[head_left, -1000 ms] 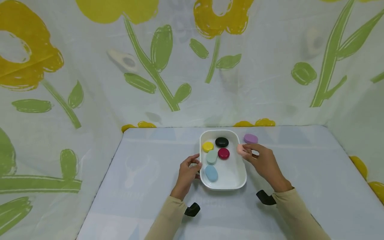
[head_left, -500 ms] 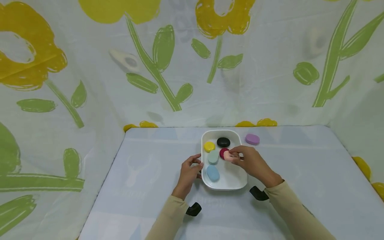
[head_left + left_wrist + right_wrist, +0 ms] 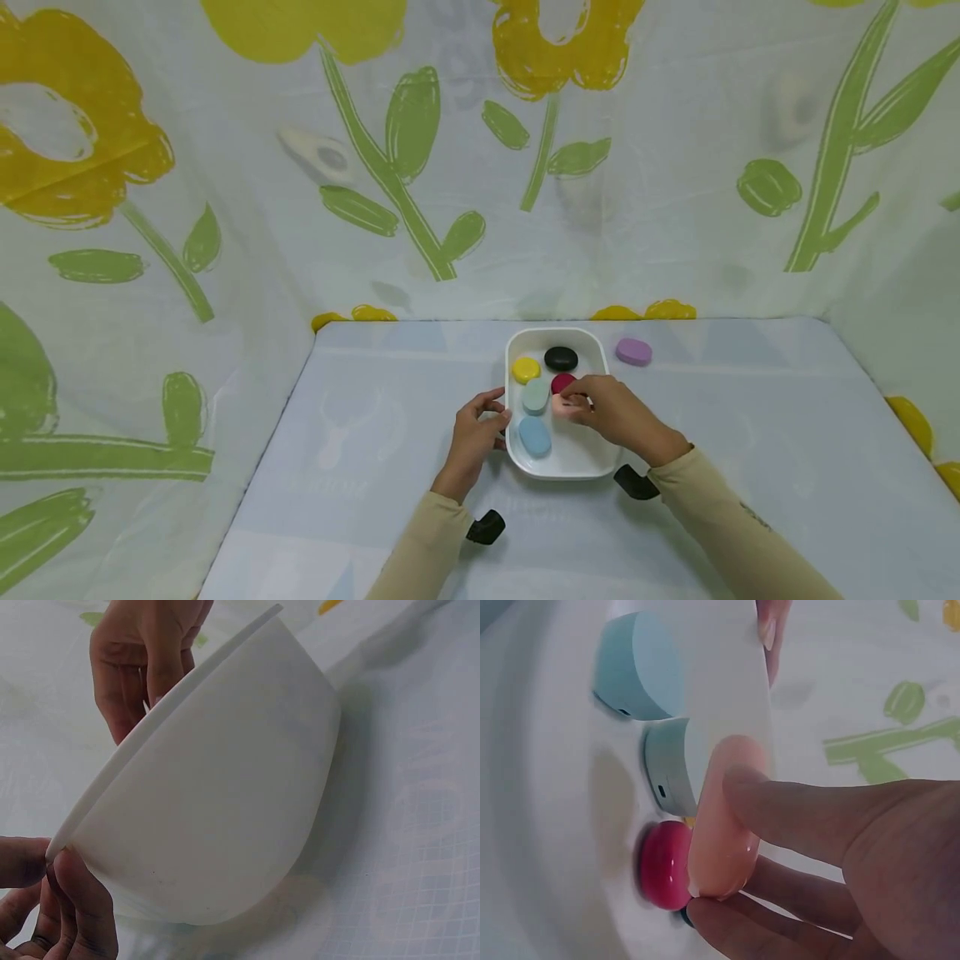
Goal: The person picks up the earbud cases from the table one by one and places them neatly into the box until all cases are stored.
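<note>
The pink oval piece [image 3: 562, 406] sits pinched in my right hand [image 3: 611, 410], over the middle of the white tray [image 3: 604, 454], just beside the red piece [image 3: 561, 382] and the pale green piece [image 3: 536, 395]. In the right wrist view the pink piece [image 3: 724, 817] stands on its edge, thumb on one flat face and fingertips [image 3: 712, 911] under the other, its long axis running along the tray's length; I cannot tell whether it touches the tray floor. My right hand is the nearer one: the piece lies directly within its curled fingers, while my left hand [image 3: 474, 429] stays outside the tray, pinching its left rim. The left wrist view shows only the tray's outer wall [image 3: 225, 802] and the fingers [image 3: 79, 900] on the rim; the head view alone shows the blue piece [image 3: 535, 435], yellow piece [image 3: 526, 369], black piece [image 3: 560, 359] and, out on the counter [image 3: 750, 433], the purple piece [image 3: 633, 351].
</note>
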Demonstrator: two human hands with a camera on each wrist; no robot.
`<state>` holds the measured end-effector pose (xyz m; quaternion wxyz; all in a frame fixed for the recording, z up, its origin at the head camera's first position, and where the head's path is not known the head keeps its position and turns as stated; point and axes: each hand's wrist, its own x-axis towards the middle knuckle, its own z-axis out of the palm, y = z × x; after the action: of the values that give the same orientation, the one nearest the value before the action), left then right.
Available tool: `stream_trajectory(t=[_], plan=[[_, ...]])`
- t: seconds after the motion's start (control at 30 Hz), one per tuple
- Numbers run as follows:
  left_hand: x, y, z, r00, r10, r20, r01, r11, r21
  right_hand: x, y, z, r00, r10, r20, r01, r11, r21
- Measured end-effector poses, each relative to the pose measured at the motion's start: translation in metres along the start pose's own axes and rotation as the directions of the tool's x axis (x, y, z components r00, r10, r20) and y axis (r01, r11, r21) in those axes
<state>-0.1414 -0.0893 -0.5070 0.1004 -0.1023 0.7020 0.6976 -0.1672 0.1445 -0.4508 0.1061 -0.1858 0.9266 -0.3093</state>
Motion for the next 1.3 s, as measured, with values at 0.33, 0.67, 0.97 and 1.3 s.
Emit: stream_trajectory(t=[0.33,0.67,0.97,1.3], plan=[[0.0,0.0,0.001,1.0,0.008,0.0,-0.008,1.0,0.004,-0.002,0.004,0.006,1.0,-0.01,-0.024,0.011,1.0,0.024],[0.0,-0.001,0.0,1.0,0.017,0.004,-0.017,1.0,0.007,-0.015,0.019,-0.015,0.973,-0.002,-0.229,0.025,0.995,0.098],[-0.001,-0.001,0.001,1.0,0.008,-0.004,-0.008,1.0,0.017,-0.022,0.059,-0.031,0.878,0.026,-0.478,0.04,0.991,0.128],[-0.003,0.001,0.002,1.0,0.014,-0.006,-0.013,1.0,0.012,-0.017,0.096,-0.037,0.862,0.131,-0.49,-0.062,0.986,0.156]])
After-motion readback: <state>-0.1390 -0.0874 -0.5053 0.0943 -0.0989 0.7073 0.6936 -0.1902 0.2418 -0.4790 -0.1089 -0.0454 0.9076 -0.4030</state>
